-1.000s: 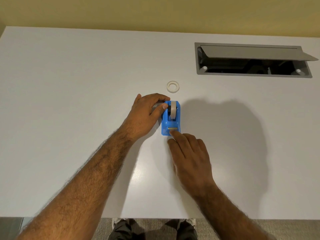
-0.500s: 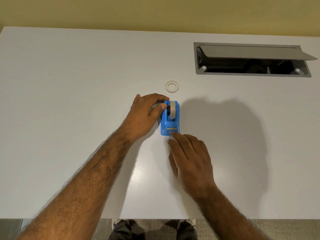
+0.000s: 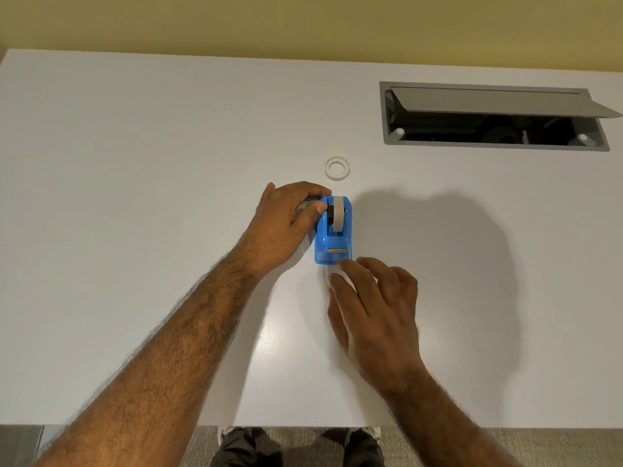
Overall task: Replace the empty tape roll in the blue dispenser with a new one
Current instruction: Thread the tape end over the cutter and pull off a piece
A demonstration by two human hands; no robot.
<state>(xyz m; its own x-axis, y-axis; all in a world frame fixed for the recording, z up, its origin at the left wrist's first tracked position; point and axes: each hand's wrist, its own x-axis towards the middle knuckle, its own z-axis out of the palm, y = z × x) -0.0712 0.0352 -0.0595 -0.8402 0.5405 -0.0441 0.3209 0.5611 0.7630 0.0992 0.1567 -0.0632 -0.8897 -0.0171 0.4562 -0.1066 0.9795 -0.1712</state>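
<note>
The blue dispenser [image 3: 332, 242] stands on the white table [image 3: 135, 197] near its middle, cutter end toward me. A pale tape roll [image 3: 338, 215] on a black hub sits upright in it. My left hand [image 3: 286, 224] grips the dispenser's left side, thumb on its edge and fingers over the back. My right hand [image 3: 374, 308] lies just below the cutter end, fingers spread, index tip close to the front edge, holding nothing. A thin white ring, the empty roll [image 3: 337, 168], lies flat just beyond the dispenser.
An open grey cable hatch [image 3: 492, 143] with its lid raised is sunk into the table at the back right. The table's near edge runs along the bottom, with my legs and carpet below.
My right hand has drawn back from the cutter, its fingertip sliding off the blade toward me. The left hand and dispenser stay put.
</note>
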